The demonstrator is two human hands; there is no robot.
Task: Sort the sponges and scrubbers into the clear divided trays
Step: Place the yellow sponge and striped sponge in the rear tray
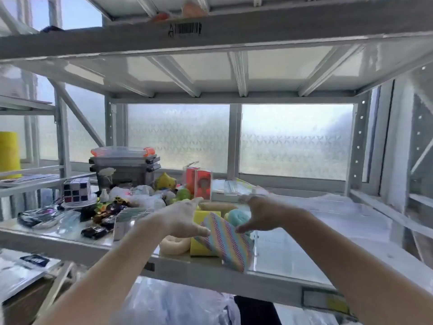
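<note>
A rainbow-striped sponge [225, 243] hangs tilted over the shelf's front edge, its upper end pinched between the thumbs of my left hand [185, 219] and my right hand [262, 214]; the other fingers are spread. Behind and under it stands a clear divided tray [255, 240]. The tray holds yellow sponges [199, 249], a cream ring scrubber [175, 245], a light blue fluffy scrubber [237, 216] and a tan piece [218, 205]. The striped sponge hides part of the tray.
Left on the shelf lie toy cars [93, 231], plastic bags, a puzzle cube [76, 190] and stacked lidded containers [124, 166]. Orange boxes [199, 184] stand behind the tray. Clear plastic sheets [328, 207] lie on the right. An upper shelf [210, 31] hangs close overhead.
</note>
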